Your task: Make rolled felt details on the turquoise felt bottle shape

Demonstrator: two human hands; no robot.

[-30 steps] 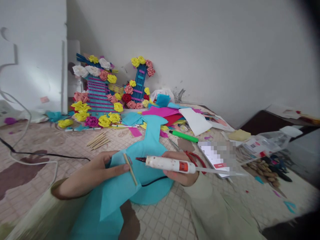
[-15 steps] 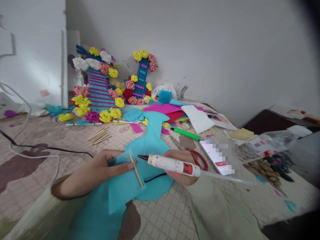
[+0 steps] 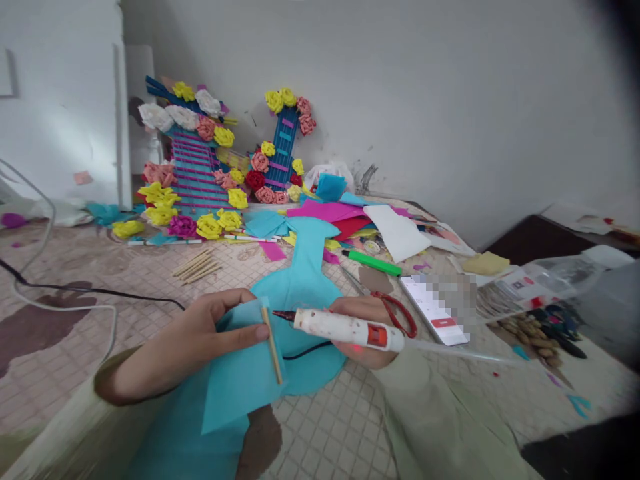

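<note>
Pinched in my left hand [image 3: 205, 340] is a sheet of blue paper [image 3: 240, 387], with a thin wooden stick [image 3: 273, 353] lying along its right edge under my thumb. My right hand [image 3: 365, 327] grips a white glue gun [image 3: 330, 328], its dark nozzle pointing left, close to the stick's upper part. A clear glue stick [image 3: 460, 353] sticks out from the gun's back end. Beneath both hands lies a blue guitar-shaped cutout [image 3: 310, 267], partly covered by them. Red-handled scissors [image 3: 400, 317] rest just beyond my right hand.
A bundle of wooden sticks [image 3: 197, 267] lies at left, near a black cable [image 3: 100, 292]. Behind stand two flower-trimmed paper pieces [image 3: 200, 173]. Coloured paper scraps [image 3: 325, 212], a green marker [image 3: 374, 262] and a phone [image 3: 433, 313] lie toward the right.
The blue paper with its stick has turned slightly, its lower end swinging left. The glue gun's nozzle has shifted slightly left. The whole view has shifted a little.
</note>
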